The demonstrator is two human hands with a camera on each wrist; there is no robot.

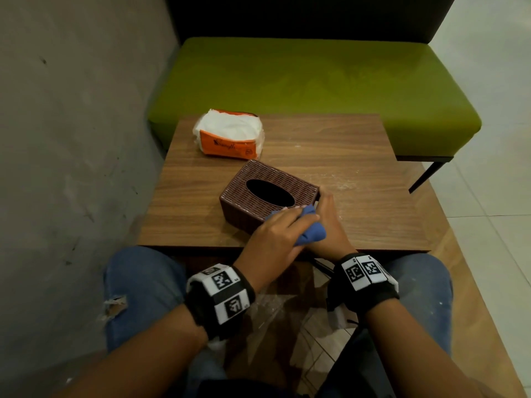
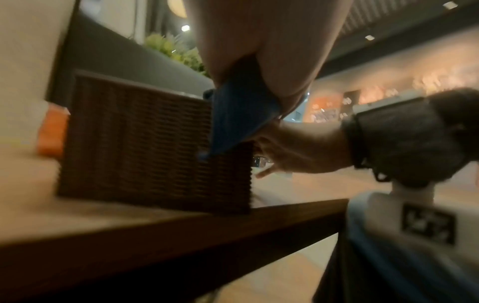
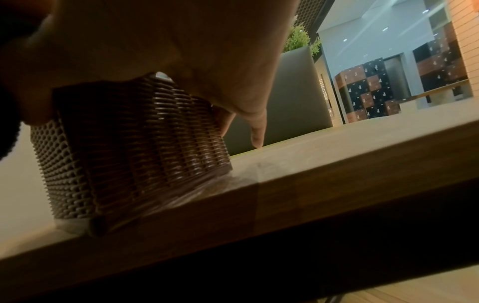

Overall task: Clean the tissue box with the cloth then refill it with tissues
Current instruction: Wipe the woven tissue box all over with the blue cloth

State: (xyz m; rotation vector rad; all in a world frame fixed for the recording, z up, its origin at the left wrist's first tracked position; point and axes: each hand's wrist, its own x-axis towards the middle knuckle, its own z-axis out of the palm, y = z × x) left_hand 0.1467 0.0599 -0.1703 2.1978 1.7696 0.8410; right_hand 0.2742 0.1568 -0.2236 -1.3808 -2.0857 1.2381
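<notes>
1. The brown woven-look plastic tissue box [image 1: 267,193] sits on the brown wooden table [image 1: 359,156], turned at a slant. Its top has a dark oval hole [image 1: 270,192], and no tissue shows in the hole.
2. The left hand [image 1: 273,234] grips a soft blue cloth [image 1: 311,229], bunched up, and presses it on the box's top near corner.
3. The right hand [image 1: 327,222] holds the box's right end, with the fingers [image 3: 225,121] against that side and one fingertip [image 3: 258,141] pointing down at the table.
4. The box's sides are bumpy, with rows of little ridges. The table is smooth, with pale dusty marks right of the box.
5. Behind the box, a little to the left, lies an orange and clear plastic pack of white tissues [image 1: 230,135], near it.
6. The box's near corner is close to the table's front edge. Past the table's far edge is a green padded bench [image 1: 316,81].
</notes>
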